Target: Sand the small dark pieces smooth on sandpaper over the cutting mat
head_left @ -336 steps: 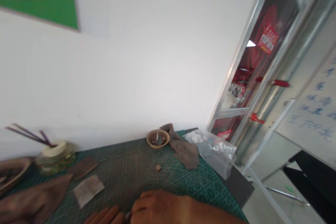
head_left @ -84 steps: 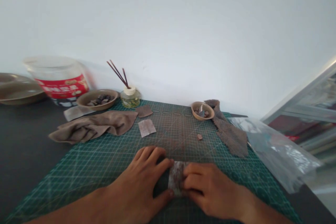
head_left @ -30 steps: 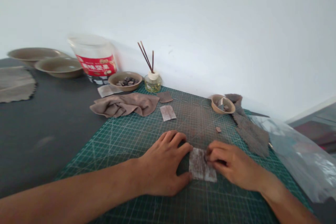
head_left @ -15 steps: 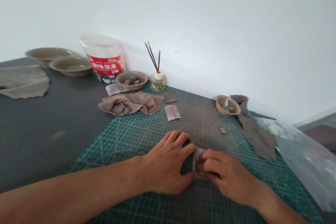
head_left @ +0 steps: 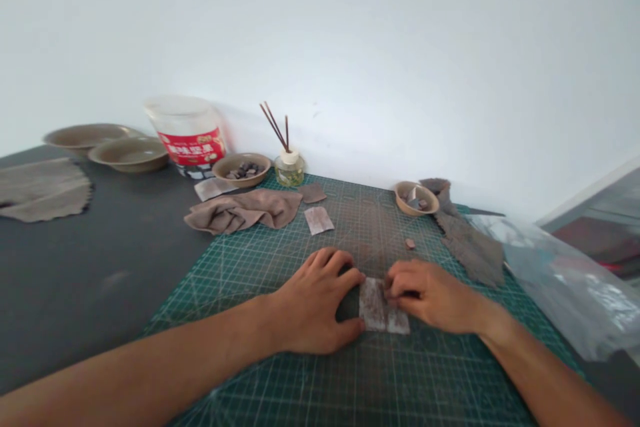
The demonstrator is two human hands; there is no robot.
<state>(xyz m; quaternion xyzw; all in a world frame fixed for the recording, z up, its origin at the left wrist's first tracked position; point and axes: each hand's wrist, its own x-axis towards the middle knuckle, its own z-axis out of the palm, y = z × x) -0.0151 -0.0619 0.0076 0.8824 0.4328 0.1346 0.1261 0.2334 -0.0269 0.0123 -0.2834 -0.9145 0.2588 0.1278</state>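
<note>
view from the head-worn camera, looking forward and down over a work surface. a white wall point(head_left: 320, 33) rises behind a dark tabletop point(head_left: 95, 320), and a green gridded cutting mat point(head_left: 440, 387) lies on the tabletop at an angle. at far right, a clear plastic bag point(head_left: 560, 283) rests partly on the mat.

beyond the mat's edge, on the tabletop: two shallow dishes point(head_left: 129, 155), a lidded tub with a red label point(head_left: 190, 149), and a scalloped grey-brown sheet point(head_left: 43, 190). along the far part of the mat: crumpled brown fabric point(head_left: 243, 211), a reed diffuser point(head_left: 289, 171), a ragged grey sheet point(head_left: 473, 252), and a small bowl of mixed scraps point(head_left: 416, 199). a pale square point(head_left: 319, 220) and a small chip point(head_left: 410, 243) lie separately.

near centre, a mottled pale sheet point(head_left: 379, 307) lies flat on the mat between the hands. the left hand point(head_left: 315, 307) rests palm-down and open beside its left edge, the thumb close by. the right hand point(head_left: 430, 293) has its fingertips point(head_left: 393, 280) on the sheet's upper right corner; whether they pinch it cannot be told. the hands stay apart. this one sheet is in hand; the other pieces lie out of reach of the fingers, and no finished item can be made out.
</note>
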